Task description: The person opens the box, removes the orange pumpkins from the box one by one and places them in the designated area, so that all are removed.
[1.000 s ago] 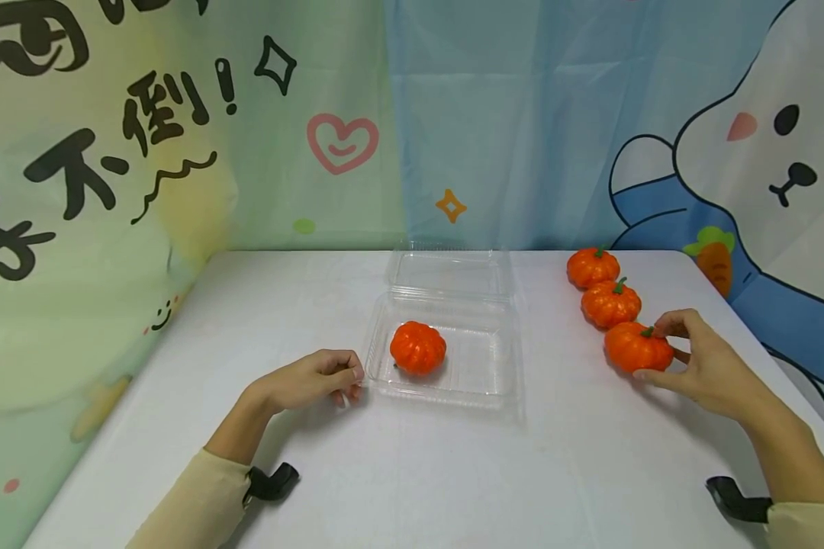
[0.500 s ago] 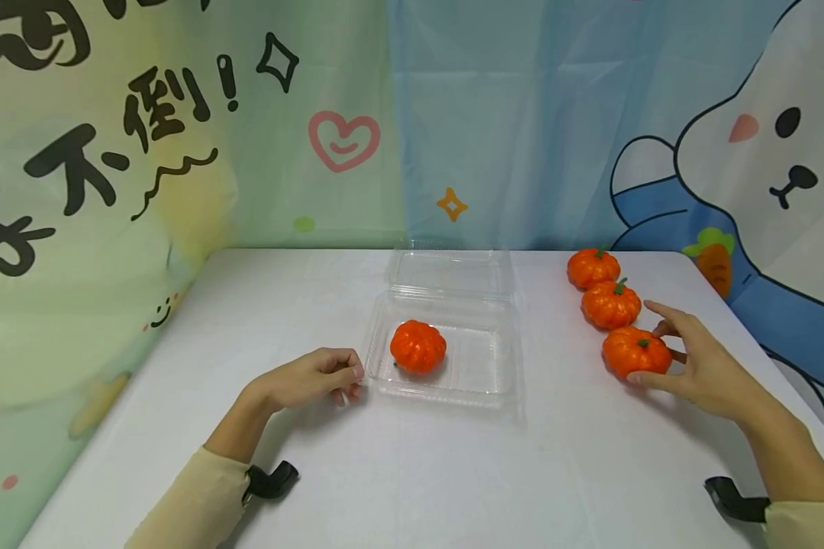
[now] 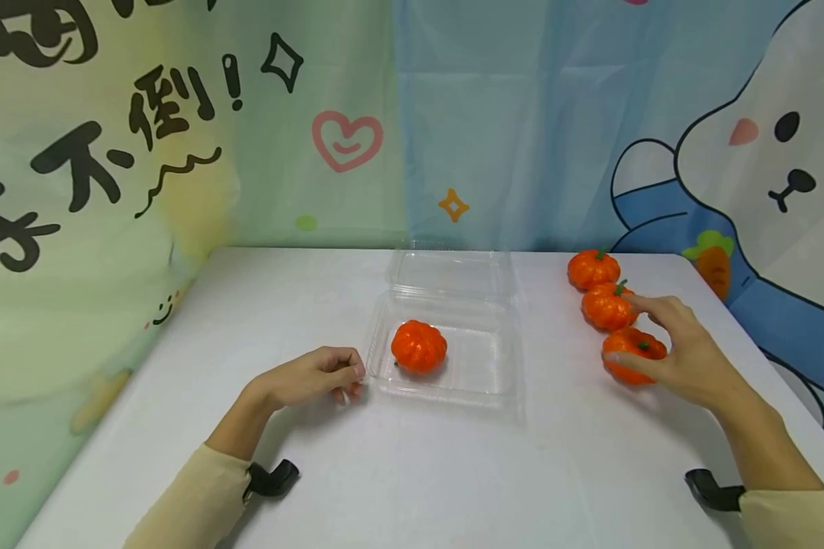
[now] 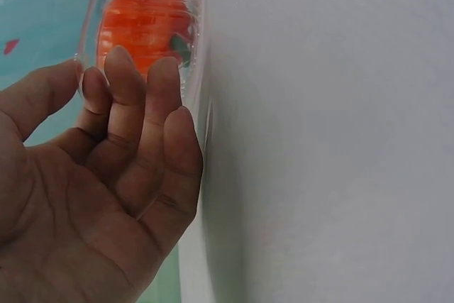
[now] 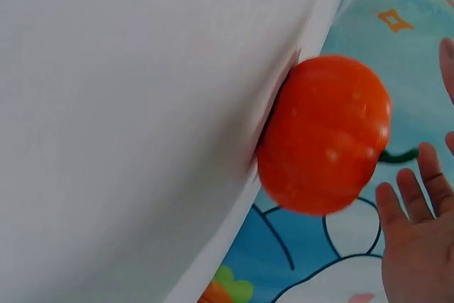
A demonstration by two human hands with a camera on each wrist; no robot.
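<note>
My left hand (image 3: 312,379) pinches the near-left corner of a clear plastic clamshell box (image 3: 481,358) between thumb and fingertips; the box's rim shows at those fingers in the left wrist view. An orange mini pumpkin (image 3: 419,347) lies in the left part of the box. On the right, my right hand (image 3: 690,354) hovers around the nearest of three pumpkins in a row, its thumb in front of this pumpkin (image 3: 621,341) and its fingers reaching over toward the middle pumpkin (image 3: 600,306). In the right wrist view the fingers are loosely extended beside a pumpkin (image 5: 323,136) with a green stem.
The farthest pumpkin (image 3: 593,271) sits near the table's back edge. The box's lid (image 3: 449,273) lies folded back behind its base. A printed curtain (image 3: 481,122) hangs behind the white table (image 3: 453,480).
My right hand has moved left and forward over the nearest pumpkin, toward the middle one. That pumpkin has tipped slightly toward me. My left hand stays at the box corner.
</note>
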